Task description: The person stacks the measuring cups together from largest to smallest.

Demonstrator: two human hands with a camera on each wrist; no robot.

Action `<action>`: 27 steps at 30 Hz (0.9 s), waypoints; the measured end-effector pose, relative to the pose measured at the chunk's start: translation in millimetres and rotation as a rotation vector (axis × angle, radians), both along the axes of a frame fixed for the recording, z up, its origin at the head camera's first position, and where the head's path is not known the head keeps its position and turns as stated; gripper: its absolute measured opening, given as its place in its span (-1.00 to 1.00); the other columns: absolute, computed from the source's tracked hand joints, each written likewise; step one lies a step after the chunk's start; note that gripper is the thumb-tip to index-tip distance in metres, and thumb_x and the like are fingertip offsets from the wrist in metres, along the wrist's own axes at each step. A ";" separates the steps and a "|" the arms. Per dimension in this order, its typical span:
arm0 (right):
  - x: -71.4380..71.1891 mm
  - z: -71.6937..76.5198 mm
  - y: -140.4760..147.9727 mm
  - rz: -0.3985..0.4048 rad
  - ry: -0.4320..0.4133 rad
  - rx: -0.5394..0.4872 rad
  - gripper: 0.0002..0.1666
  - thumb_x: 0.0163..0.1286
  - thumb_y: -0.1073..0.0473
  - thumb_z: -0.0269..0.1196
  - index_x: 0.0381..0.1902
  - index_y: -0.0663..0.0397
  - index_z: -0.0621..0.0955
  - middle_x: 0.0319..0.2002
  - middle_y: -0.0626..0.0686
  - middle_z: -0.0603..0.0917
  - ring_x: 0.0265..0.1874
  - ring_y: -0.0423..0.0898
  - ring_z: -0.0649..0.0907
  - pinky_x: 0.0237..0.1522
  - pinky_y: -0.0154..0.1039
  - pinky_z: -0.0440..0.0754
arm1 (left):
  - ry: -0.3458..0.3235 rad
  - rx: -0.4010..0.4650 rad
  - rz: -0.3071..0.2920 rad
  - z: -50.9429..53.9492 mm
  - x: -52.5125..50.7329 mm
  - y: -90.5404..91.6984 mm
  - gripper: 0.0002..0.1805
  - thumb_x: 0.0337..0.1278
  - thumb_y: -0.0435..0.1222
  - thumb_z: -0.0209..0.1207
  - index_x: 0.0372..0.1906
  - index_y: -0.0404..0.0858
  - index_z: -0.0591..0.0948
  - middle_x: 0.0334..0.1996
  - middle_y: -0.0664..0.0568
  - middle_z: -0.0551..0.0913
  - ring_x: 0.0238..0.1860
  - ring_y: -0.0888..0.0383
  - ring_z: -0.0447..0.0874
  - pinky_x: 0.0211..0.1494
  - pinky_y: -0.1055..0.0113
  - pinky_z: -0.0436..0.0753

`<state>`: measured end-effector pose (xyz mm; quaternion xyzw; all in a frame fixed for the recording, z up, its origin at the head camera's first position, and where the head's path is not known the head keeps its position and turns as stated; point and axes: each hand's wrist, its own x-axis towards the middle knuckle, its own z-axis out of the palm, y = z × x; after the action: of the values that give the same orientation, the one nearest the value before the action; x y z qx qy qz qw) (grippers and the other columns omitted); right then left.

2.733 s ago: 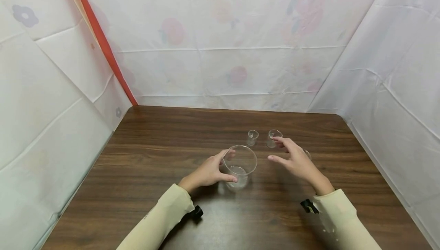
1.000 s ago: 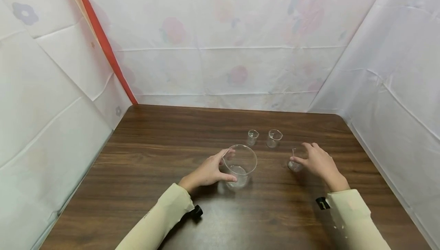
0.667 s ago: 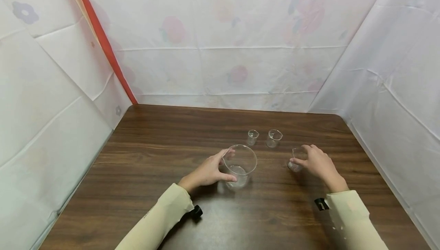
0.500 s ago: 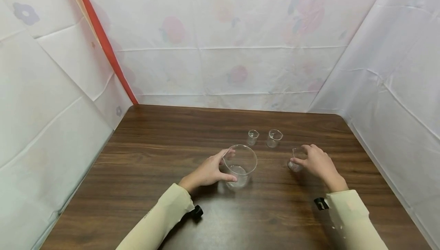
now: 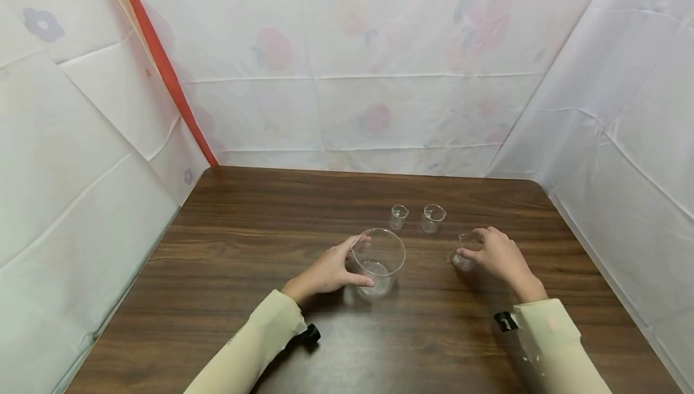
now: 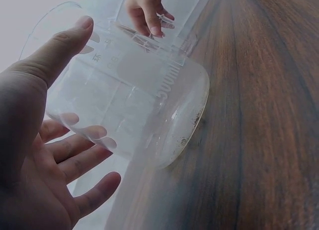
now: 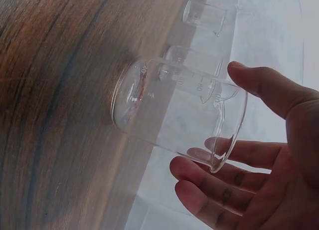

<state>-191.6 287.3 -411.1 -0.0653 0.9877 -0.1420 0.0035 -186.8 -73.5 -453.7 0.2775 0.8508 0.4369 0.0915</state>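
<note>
A large clear glass beaker (image 5: 382, 266) stands upright on the brown wood-grain table. My left hand (image 5: 328, 268) holds its left side, thumb in front and fingers behind; a 500 ml mark shows on its glass (image 6: 129, 98) in the left wrist view. Farther right, my right hand (image 5: 501, 258) grips a smaller spouted beaker (image 5: 463, 260) between thumb and fingers near the rim. That beaker's printed scale (image 7: 200, 87) is visible in the right wrist view, and its base appears to rest on the table. No contents can be made out in either beaker.
Behind them stand two smaller glass beakers, the tiniest one (image 5: 398, 218) on the left and a slightly bigger one (image 5: 432, 220) beside it. White patterned cloth (image 5: 347, 111) encloses the table's back and sides. A red strip (image 5: 162, 59) runs down the back left corner.
Since the earliest frame, my right hand has moved right and taken hold of the smaller beaker. Over the last second that beaker has shifted very slightly left. My left hand stays put.
</note>
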 end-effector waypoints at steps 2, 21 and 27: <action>0.0 0.2 -0.4 0.000 0.002 -0.003 -0.24 0.22 -0.13 0.36 0.07 0.46 0.54 -0.03 0.42 0.59 -0.08 0.34 0.60 -0.07 0.26 0.53 | 0.003 -0.003 0.000 -0.1 0.2 -0.2 -0.03 -0.10 0.02 0.46 0.42 -0.21 0.28 0.34 -0.05 0.46 0.24 -0.03 0.51 0.23 0.04 0.52; 1.1 10.5 -4.6 -0.007 0.134 -0.067 -0.24 0.20 -0.12 0.39 0.12 0.41 0.54 -0.09 0.37 0.56 -0.17 0.27 0.59 -0.17 0.22 0.50 | -0.003 0.004 -0.012 0.6 1.4 -1.1 -0.04 -0.12 -0.02 0.48 0.40 -0.22 0.30 0.33 -0.05 0.47 0.25 0.01 0.51 0.24 0.04 0.52; 2.4 18.2 -9.9 0.018 0.175 -0.071 -0.26 0.19 -0.11 0.39 0.10 0.39 0.56 -0.13 0.35 0.57 -0.26 0.18 0.59 -0.23 0.14 0.51 | -0.007 0.000 -0.009 0.8 1.1 -1.5 -0.04 -0.12 0.01 0.47 0.40 -0.20 0.30 0.33 -0.03 0.48 0.26 0.02 0.50 0.25 0.05 0.51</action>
<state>-189.2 277.4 -392.9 -0.0864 0.9780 -0.1705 -0.0839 -185.7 -75.0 -452.9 0.2799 0.8490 0.4376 0.0966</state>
